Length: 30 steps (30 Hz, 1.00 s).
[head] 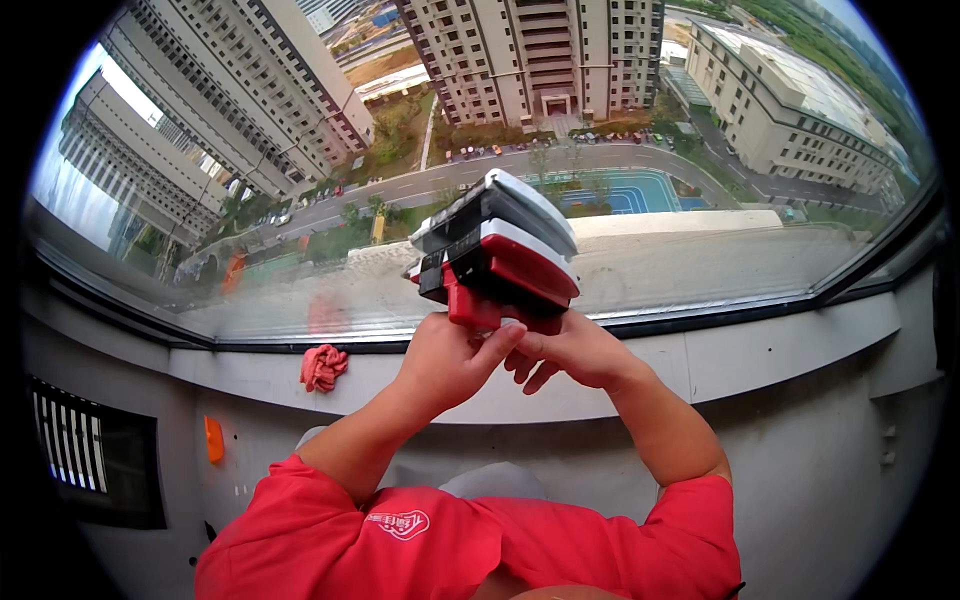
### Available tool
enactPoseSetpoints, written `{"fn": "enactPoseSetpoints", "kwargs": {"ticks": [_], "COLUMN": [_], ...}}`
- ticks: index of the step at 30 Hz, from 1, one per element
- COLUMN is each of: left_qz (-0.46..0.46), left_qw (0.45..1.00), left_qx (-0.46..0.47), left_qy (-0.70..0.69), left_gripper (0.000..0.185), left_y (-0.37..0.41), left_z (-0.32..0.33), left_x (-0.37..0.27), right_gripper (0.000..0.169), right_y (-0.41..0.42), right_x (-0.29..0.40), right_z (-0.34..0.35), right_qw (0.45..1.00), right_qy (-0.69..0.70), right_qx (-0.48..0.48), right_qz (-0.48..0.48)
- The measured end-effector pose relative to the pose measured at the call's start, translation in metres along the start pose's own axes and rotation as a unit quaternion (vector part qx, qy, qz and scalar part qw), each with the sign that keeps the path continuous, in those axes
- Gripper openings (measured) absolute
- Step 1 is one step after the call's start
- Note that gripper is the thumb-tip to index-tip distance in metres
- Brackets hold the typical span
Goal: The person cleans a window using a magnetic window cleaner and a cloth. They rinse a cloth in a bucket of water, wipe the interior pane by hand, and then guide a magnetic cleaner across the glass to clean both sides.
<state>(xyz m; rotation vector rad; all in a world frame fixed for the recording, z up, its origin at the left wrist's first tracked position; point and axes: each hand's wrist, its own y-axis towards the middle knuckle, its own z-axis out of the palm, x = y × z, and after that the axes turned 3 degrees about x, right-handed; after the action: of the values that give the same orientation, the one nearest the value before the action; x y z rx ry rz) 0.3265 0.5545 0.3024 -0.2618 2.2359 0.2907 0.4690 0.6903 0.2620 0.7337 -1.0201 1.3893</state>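
Both hands are raised in front of a window pane. My left hand (450, 360) grips the lower left of a red, black and white tool (517, 270), which looks like a magnetic window cleaner. My right hand (585, 351) holds its lower right side, with the thumbs meeting below it and some fingers hanging loosely curled. Right behind the red part sits a grey-white part with a black body (517, 206); whether it touches the red part or lies beyond the glass I cannot tell. The fingers behind the tool are hidden.
A crumpled coral-red cloth (324, 367) lies on the pale windowsill (750, 352), left of my hands. An orange object (214, 439) is at the lower left, near a dark barred opening (97, 450). The window glass (712, 262) spans the front, with tall buildings and a road far below.
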Motion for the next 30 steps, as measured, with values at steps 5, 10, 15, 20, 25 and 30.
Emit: {"fn": "enactPoseSetpoints", "kwargs": {"ticks": [5, 10, 15, 20, 25, 30], "left_qz": [-0.049, -0.066, -0.108, -0.118, -0.136, -0.143], "left_qw": [0.995, 0.993, 0.986, 0.978, 0.971, 0.962], "left_qx": [0.058, 0.036, 0.041, 0.0, -0.013, -0.047], "left_qy": [0.061, 0.095, 0.12, 0.169, 0.199, 0.228], "left_gripper": [0.049, 0.05, 0.051, 0.046, 0.046, 0.048], "left_y": [0.005, 0.001, -0.018, -0.051, -0.09, -0.114], "left_z": [-0.014, -0.018, -0.058, -0.117, -0.185, -0.236], "left_x": [-0.011, -0.01, 0.006, 0.049, 0.097, 0.121], "right_gripper": [0.071, 0.07, 0.076, 0.075, 0.071, 0.076], "right_y": [0.005, 0.011, 0.043, 0.104, 0.171, 0.221], "right_x": [-0.013, -0.009, -0.012, -0.029, -0.048, -0.06], "right_z": [-0.002, 0.019, 0.055, 0.106, 0.169, 0.213], "right_qw": [0.999, 0.996, 0.996, 0.998, 0.997, 0.996], "right_qy": [0.033, -0.028, -0.035, -0.019, -0.001, 0.028], "right_qx": [-0.004, -0.063, -0.051, 0.005, 0.047, 0.067], "right_qz": [0.0, 0.053, 0.059, 0.057, 0.062, 0.051]}}
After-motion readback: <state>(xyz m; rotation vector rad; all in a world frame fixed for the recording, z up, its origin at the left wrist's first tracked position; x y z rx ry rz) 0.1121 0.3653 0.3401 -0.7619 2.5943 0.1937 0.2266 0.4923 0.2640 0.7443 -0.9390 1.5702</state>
